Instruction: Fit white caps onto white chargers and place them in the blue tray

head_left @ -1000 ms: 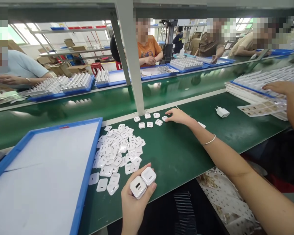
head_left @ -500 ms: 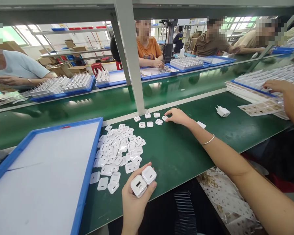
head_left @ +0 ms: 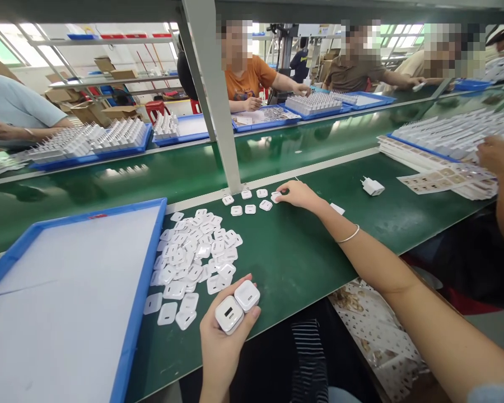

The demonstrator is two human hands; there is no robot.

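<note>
Our left hand (head_left: 224, 342) holds two chargers (head_left: 229, 315) side by side, just as a moment ago; our right hand (head_left: 300, 195) touches the end cover (head_left: 274, 197) of two short rows (head_left: 250, 209) (pinched or not, we cannot tell), so the handling seems no further along. Leftward lie a pile (head_left: 193, 252) and a tray (head_left: 151, 271); beyond the belt (head_left: 277, 144), an orange sleeve (head_left: 264, 73) now stretches out.

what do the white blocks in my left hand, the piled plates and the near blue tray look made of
Blocks: probably plastic, glossy; smooth faces show soft highlights. Piled plates: seemingly thin plastic, shiny; some catch glints. Near tray: likely plastic rim, smooth, evenly blue; its pale floor looks matte, material unclear.
</note>
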